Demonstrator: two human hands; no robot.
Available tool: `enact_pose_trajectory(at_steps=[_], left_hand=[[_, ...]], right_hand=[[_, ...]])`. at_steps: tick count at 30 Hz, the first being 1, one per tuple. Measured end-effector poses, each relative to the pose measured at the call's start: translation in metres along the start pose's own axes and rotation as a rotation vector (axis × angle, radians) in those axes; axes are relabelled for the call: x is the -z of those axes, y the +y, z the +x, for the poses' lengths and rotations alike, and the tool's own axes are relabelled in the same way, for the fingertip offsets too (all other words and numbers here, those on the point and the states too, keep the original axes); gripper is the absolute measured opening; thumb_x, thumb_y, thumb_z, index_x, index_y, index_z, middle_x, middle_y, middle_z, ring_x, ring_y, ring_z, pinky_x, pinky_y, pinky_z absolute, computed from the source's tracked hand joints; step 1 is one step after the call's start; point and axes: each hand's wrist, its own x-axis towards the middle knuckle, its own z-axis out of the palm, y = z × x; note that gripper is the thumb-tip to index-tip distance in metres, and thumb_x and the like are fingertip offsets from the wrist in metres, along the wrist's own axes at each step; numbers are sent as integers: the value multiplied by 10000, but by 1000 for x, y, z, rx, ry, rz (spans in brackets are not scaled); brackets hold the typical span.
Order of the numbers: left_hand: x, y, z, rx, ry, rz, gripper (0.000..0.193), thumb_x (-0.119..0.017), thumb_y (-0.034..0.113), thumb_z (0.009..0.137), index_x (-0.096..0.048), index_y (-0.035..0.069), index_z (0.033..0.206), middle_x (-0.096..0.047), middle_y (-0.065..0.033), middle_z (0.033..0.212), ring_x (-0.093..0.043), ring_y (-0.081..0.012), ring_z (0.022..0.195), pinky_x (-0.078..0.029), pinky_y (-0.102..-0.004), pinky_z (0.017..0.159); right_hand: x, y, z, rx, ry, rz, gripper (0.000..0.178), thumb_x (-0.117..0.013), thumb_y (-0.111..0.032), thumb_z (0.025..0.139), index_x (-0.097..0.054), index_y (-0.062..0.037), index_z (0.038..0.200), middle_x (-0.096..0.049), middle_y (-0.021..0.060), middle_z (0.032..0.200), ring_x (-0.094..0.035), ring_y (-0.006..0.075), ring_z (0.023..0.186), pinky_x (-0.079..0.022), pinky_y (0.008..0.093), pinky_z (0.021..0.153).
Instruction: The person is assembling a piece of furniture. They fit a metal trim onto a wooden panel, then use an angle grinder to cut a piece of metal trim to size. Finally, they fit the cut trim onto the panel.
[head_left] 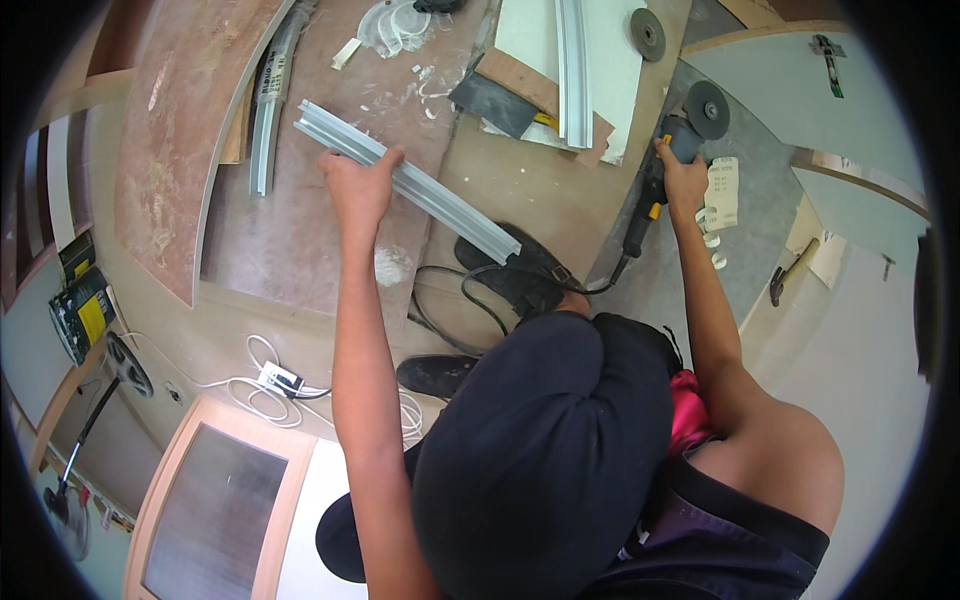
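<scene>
My left hand (360,190) is closed around a silver aluminium channel (450,206) near its upper left end. The channel slants down to the right across a brown board, and its lower end sits just above my dark shoe (520,275). On the right, my right hand (684,185) grips an angle grinder (680,138) with a dark body and yellow-orange parts. The grinder's round disc (706,110) faces up, away from my legs. From its tail a black cord runs back past my foot. Whether the disc is spinning cannot be made out.
A loose disc (648,34) and another metal channel (575,80) lie on a white board ahead. More profiles (268,110) rest beside a curved brown panel (190,130). White cable surrounds a power socket (280,380). A hammer (793,272) lies at right; a framed door (215,515) at lower left.
</scene>
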Motion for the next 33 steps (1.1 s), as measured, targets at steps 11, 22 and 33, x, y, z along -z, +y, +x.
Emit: enact_pose_trajectory(at_steps=[11,22,33], left_hand=[[144,85,26,-14,-135,-583,573,-880,166,897,-491,-11,1279,-657,-98,1074,-744,-229,935,-652,-369,765],[266,121,-97,-330,-213,-560,589,-807,142,1001,-397,66,1417,-612,-69,1045,-682,-158,783,-593,-325,677],[263,106,-181,-322,-283,-530,604,-821,210,1019,-393,41,1410,-684,-114,1036,-713,-166,784,-593,-334,676]], right_hand=[[-2,-35,-17,95,-97,269,706,-914,-522,837,-744,80,1166,-777,232,1113,-740,370,1038,-552,452,986],[68,29,-80,230,6,405,622,-709,-375,1094,-544,83,1482,-622,192,1387,-602,266,1272,-464,377,1116],[166,-391,-235,874,-901,1127,248,-636,-145,1137,-734,54,1249,-702,65,1117,-642,126,1021,-516,280,904]])
